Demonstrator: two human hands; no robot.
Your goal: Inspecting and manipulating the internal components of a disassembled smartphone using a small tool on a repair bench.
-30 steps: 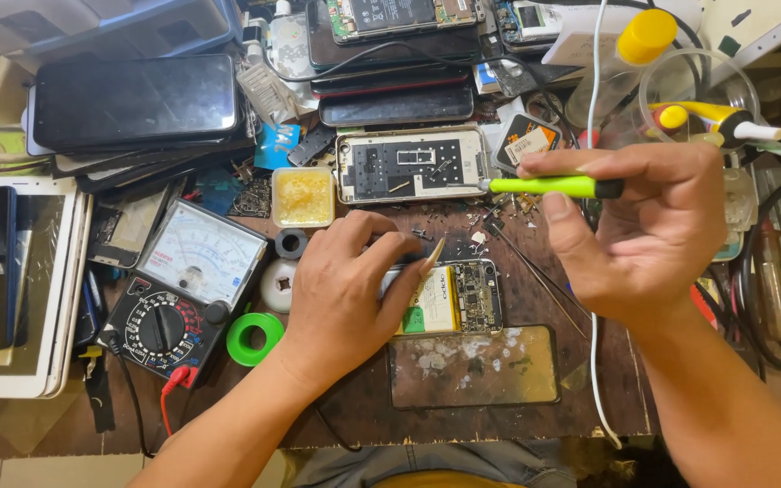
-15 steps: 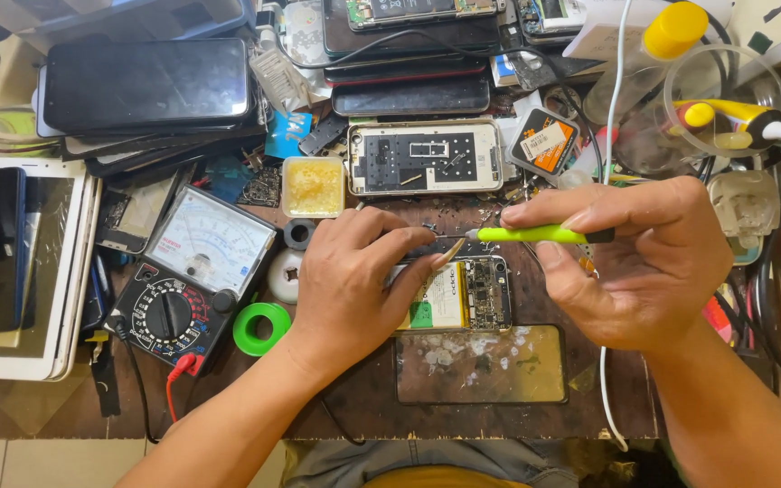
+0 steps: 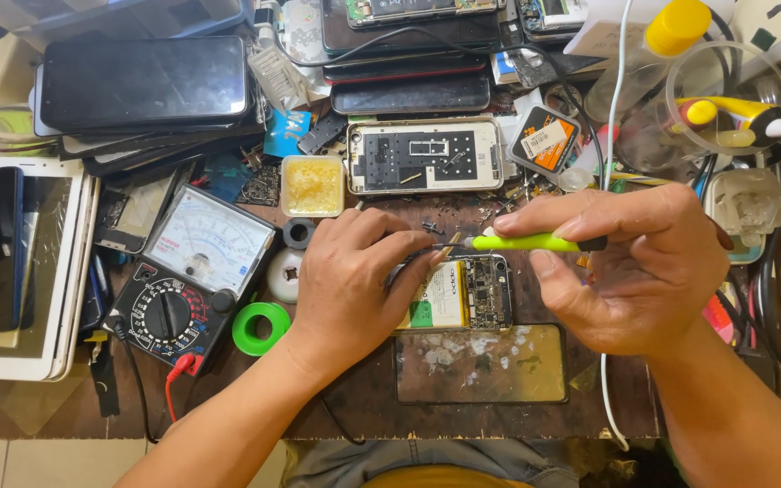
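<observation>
**Green-handled tool at an opened phone**

Wooden and crowded, the surface point(image 3: 336, 398) carries stacked dark phones point(image 3: 146, 81) far up and to the left of the left hand, and an analog multimeter point(image 3: 187, 280) just left of that hand, with a green tape ring point(image 3: 259, 327) near its wrist. A phone back frame point(image 3: 425, 155) lies above both hands, a small tub of yellowish paste point(image 3: 312, 185) beside it. A detached glass panel point(image 3: 481, 363) sits just below the hands.

Between them lies the opened phone point(image 3: 463, 294), its battery and circuit board exposed. The left hand point(image 3: 350, 289) rests flat over the phone's left part, fingers curled down on it, pinning it; whether it also pinches anything small I cannot tell. The right hand point(image 3: 630, 267) has its grip closed around a slim green-handled tool point(image 3: 526, 242), thumb under, fingers over, the tip pointing left toward the phone's upper edge, close to the left fingertips.

For fine work like this, a judgement: keep the left hand's weight steady so the phone cannot slide, brace the right wrist low, and bring the tip down lightly and square, well clear of the battery.
</observation>
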